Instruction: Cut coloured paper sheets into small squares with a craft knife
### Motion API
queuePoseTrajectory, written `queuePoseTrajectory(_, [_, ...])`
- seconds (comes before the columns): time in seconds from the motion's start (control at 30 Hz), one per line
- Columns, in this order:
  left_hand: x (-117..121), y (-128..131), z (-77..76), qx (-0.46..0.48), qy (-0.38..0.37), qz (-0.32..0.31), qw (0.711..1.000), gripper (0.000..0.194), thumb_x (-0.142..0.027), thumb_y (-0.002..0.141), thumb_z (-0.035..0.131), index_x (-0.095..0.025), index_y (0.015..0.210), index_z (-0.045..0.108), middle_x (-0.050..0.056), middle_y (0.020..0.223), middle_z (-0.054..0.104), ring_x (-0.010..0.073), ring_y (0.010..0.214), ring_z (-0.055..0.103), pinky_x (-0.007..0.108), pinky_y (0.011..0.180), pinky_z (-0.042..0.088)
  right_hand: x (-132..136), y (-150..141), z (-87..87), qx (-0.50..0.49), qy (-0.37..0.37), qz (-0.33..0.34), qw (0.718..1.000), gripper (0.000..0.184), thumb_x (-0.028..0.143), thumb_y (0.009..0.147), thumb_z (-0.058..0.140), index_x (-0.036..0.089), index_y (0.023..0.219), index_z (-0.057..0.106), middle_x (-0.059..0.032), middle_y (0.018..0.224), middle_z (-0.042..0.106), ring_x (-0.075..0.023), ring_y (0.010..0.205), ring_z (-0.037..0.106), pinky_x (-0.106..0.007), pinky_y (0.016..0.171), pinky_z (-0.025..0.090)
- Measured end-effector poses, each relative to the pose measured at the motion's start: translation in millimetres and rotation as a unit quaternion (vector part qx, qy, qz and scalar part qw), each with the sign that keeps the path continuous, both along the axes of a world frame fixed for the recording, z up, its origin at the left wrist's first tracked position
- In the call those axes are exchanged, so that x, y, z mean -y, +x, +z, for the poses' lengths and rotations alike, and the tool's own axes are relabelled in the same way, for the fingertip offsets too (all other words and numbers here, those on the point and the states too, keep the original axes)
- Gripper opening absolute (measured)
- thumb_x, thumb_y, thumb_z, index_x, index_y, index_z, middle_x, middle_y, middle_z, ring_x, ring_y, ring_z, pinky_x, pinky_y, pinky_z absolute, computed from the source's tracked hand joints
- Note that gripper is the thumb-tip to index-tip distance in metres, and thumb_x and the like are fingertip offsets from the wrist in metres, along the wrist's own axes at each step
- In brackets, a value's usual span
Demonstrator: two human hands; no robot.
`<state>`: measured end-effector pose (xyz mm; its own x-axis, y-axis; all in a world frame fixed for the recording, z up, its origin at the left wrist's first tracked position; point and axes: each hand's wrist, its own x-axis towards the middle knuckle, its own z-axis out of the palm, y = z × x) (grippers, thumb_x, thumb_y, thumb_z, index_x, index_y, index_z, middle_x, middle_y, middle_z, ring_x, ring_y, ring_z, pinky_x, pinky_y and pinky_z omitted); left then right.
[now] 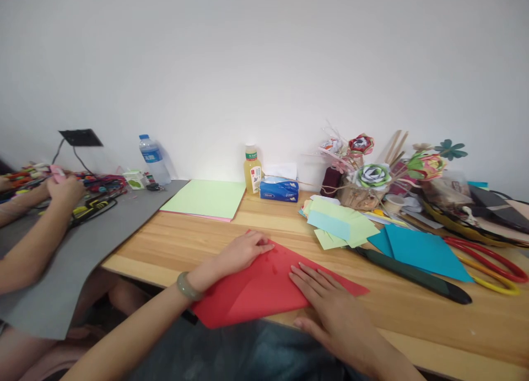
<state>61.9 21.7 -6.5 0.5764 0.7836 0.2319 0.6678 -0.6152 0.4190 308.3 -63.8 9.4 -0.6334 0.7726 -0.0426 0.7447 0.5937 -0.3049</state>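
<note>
The wooden tabletop spreads beneath and beyond both hands, its near edge running under the wrists. To the left of the left hand, a grey mat covers part of it and droops over the near edge. The red paper lies directly under the two hands, one corner reaching past the tabletop's near edge below the left wrist, and a slanting line crosses its surface. The right hand is spread wide, its long fingers flat on the paper's right part and its thumb held apart near the closer edge. The left hand is narrow, fingers bent at the paper's far edge; whether they pinch it cannot be told. To the right of the right hand lie teal sheets, with a long dark green tool just on their near side. Beyond the left hand, toward its left, sits a stack of pale green sheets. Pale green slips overlap past the right hand's fingertips. Straight beyond the left hand stand a blue tissue pack and, beside it, a bottle of yellow drink. A greenish bangle circles the left wrist.
</note>
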Motion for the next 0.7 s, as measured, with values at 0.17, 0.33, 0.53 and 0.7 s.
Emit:
queuePoseTrajectory(0.17, [-11.3,2.1,1.5,0.015,-0.036,0.001,0.999,0.033,-0.044,0.094,0.037,-0.019,0.104,0.057,0.004,0.104,0.060,0.0172,0.096,0.054,0.029,0.087,0.040,-3.2,-1.5,0.3,-0.010,0.012,-0.011,1.000,0.065,0.054,0.086,0.041,0.018,0.139,0.034,-0.0057,0.145,0.031,-0.0235,0.133,0.028,-0.046,0.108,0.027])
queuePoseTrajectory(0.33, [-21.4,1.3,2.4,0.003,-0.044,-0.025,0.999,0.031,-0.044,0.093,0.040,-0.018,0.102,0.057,0.003,0.095,0.060,0.0167,0.091,0.053,0.029,0.085,0.039,-6.6,-2.7,-1.3,-0.021,0.026,-0.012,0.999,0.065,0.053,0.085,0.043,0.017,0.139,0.035,-0.0072,0.144,0.034,-0.0243,0.132,0.030,-0.046,0.107,0.028])
queuePoseTrajectory(0.53, [-21.3,1.3,6.1,-0.001,-0.062,-0.017,0.998,0.036,-0.048,0.094,0.036,-0.019,0.102,0.056,0.003,0.093,0.058,0.0170,0.089,0.053,0.030,0.082,0.040,-6.2,-3.7,-0.6,-0.007,0.032,-0.015,0.999,0.065,0.054,0.086,0.041,0.016,0.139,0.035,-0.0065,0.144,0.033,-0.0238,0.132,0.029,-0.045,0.108,0.027])
queuePoseTrajectory(0.7, [-23.2,3.5,9.0,-0.007,-0.070,-0.015,0.997,0.036,-0.049,0.093,0.035,-0.020,0.099,0.056,0.002,0.091,0.058,0.0168,0.089,0.053,0.029,0.082,0.040,-7.2,-3.9,0.1,-0.006,0.039,-0.013,0.999,0.065,0.053,0.087,0.039,0.015,0.139,0.035,-0.0066,0.144,0.033,-0.0231,0.132,0.030,-0.044,0.108,0.028])
